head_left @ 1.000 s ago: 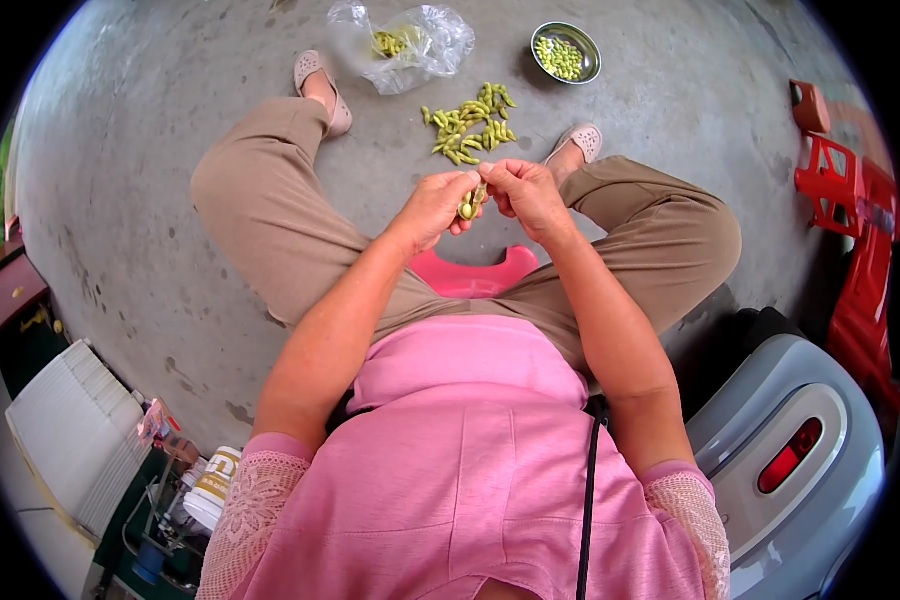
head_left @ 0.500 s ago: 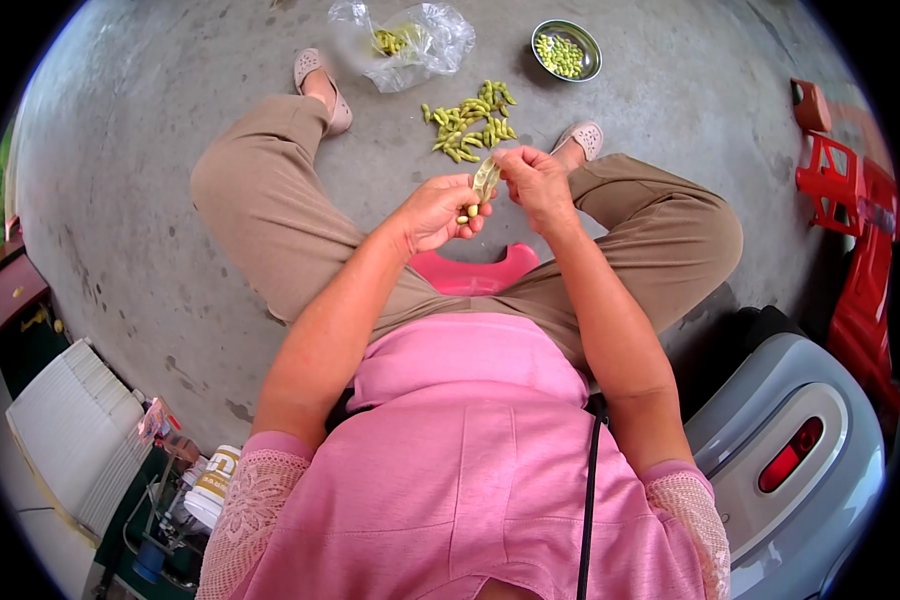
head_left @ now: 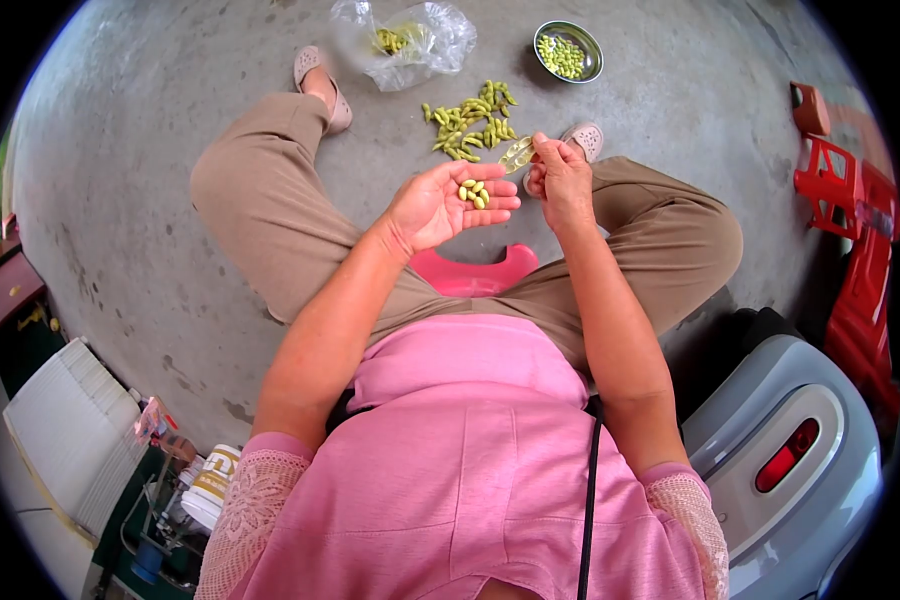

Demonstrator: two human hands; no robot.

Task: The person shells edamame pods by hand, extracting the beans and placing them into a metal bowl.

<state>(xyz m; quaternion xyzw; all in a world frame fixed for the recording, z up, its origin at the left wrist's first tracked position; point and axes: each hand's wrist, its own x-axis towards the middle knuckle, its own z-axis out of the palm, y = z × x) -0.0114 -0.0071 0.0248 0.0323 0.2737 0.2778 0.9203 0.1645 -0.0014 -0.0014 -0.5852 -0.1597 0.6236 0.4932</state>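
My left hand (head_left: 445,210) is palm up with its fingers stretched out, and several pale green beans (head_left: 475,195) lie across its fingers and palm. To its right, my right hand (head_left: 560,180) pinches an opened, empty-looking pod (head_left: 517,154) between thumb and fingers. Beyond both hands a loose pile of green pods (head_left: 460,128) lies on the concrete floor. A metal bowl (head_left: 592,68) with shelled beans in it stands farther off to the right. At the far left of the pile, a clear plastic bag (head_left: 445,38) holds more pods.
A pink stool edge (head_left: 475,280) shows between my legs. Red plastic stools (head_left: 828,185) stand at the right, above a grey-blue molded object (head_left: 840,400) with a red reflector. White stacked material (head_left: 70,425) and a white tub (head_left: 210,490) are at the lower left.
My left hand has opened from holding the pod to a flat palm with beans on it. The pod has come away to the right in my right hand.
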